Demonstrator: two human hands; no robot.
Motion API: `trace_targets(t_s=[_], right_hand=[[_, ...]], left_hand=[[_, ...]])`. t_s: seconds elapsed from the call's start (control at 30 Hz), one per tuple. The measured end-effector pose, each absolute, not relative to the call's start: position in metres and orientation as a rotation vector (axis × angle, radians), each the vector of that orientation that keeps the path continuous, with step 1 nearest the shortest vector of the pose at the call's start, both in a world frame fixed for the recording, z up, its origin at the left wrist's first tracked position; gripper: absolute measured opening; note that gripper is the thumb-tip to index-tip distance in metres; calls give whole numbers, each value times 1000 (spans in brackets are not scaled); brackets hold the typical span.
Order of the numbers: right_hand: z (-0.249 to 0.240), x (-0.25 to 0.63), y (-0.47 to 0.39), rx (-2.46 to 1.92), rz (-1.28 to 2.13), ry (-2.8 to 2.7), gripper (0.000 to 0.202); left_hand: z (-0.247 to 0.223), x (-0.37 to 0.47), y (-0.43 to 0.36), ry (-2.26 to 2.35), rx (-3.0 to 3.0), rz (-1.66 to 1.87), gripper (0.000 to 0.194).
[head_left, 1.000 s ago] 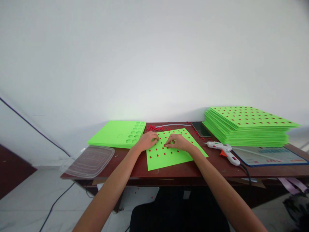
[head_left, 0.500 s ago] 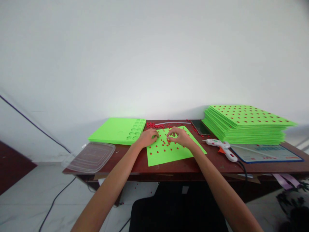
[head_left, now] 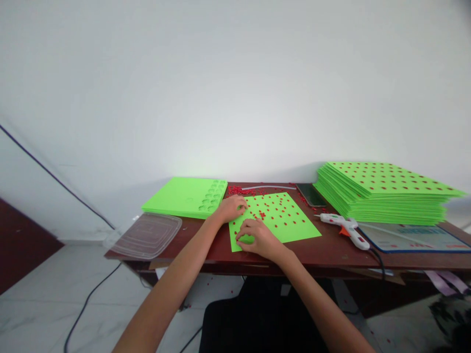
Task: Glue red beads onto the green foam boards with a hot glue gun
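"Sheet (head_left: 294, 232) of bright green, dotted with red pieces (head_left: 262, 215), lies on the brown desk (head_left: 209, 251): where do we find it against the hands?"

"Beneath them. We see the right hand (head_left: 260, 239) over its near left corner, thumb and fingers bent into a loose ring; whether a piece is pinched at the tips, we cannot tell."

"And the other?"

"We have the left hand (head_left: 231, 208) farther back, over the sheet's left edge, half curled; what it grips, if anything, we cannot make out."

"Around them?"

"Just beyond the left hand we spot a heap of loose red bits (head_left: 235, 190); well apart, on the right, a white glue gun (head_left: 351, 228) before a tall stack of dotted green sheets (head_left: 397, 214)."
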State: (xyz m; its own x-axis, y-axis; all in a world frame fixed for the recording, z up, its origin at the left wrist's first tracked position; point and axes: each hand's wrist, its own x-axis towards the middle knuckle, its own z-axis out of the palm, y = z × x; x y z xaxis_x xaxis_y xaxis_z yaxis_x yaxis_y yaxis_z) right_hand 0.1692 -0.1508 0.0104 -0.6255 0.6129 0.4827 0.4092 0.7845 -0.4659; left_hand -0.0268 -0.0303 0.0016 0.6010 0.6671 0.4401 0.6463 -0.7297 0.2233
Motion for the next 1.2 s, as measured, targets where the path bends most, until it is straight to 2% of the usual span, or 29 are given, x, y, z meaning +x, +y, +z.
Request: trace_targets(t_s=[1.2], right_hand=[[11,170,-165,-706,222,-2398,8]], left_hand=[[1,-27,-32,1160,2766,801,20]])
